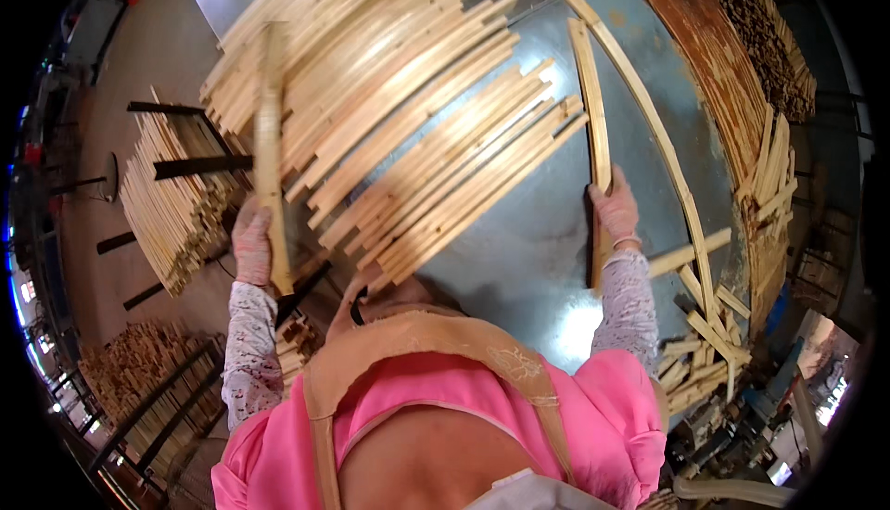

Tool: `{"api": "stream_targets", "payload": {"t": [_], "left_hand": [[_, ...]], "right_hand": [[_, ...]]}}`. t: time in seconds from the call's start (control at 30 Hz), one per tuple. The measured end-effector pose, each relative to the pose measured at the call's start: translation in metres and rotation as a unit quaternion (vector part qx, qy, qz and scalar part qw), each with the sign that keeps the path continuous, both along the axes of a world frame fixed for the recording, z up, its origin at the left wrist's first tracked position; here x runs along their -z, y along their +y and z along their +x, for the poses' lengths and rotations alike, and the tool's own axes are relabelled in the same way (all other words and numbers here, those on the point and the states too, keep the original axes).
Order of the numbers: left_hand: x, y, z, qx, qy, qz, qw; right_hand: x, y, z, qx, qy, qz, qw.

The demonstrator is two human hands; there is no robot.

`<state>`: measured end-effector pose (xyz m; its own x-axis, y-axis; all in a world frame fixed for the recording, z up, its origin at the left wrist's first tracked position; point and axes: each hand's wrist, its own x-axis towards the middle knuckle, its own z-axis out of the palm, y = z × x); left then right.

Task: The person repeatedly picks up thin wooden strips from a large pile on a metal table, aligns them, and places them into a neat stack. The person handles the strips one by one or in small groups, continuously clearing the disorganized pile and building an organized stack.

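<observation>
My left hand (251,243), in a pinkish glove, is closed on a wooden strip (269,121) that points away from me; the strip is slightly smeared by motion. It hangs off the left edge of the metal table, beside the spread of wood. In my right hand (616,209), also gloved, is another wooden strip (591,93), gripped near its middle over the bare metal. Between my hands, many pale wooden strips (399,139) lie side by side on the metal table (519,223), some with gaps between them.
A long wooden rail (649,111) curves along the table's right side. Short offcuts (695,362) are piled at the lower right. Reddish-brown boards (705,46) and stacked strips lie beyond. On the left, a rack with dark arms (199,167) bears stacked strips (167,204); another wood pile (139,366) stands below.
</observation>
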<state>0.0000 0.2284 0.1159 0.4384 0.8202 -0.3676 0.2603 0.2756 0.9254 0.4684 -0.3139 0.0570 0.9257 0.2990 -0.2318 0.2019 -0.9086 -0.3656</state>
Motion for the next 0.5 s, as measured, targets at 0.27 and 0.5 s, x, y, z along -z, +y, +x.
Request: {"api": "stream_targets", "payload": {"t": [0.27, 0.5], "left_hand": [[0.011, -0.032, -0.250, -0.281, 0.259, 0.168, 0.909], [0.026, -0.093, -0.522, -0.357, 0.501, 0.200, 0.762]], "right_hand": [[0.002, 0.018, -0.123, 0.142, 0.092, 0.294, 0.941], [-0.046, 0.162, -0.140, 0.098, 0.099, 0.386, 0.912]]}}
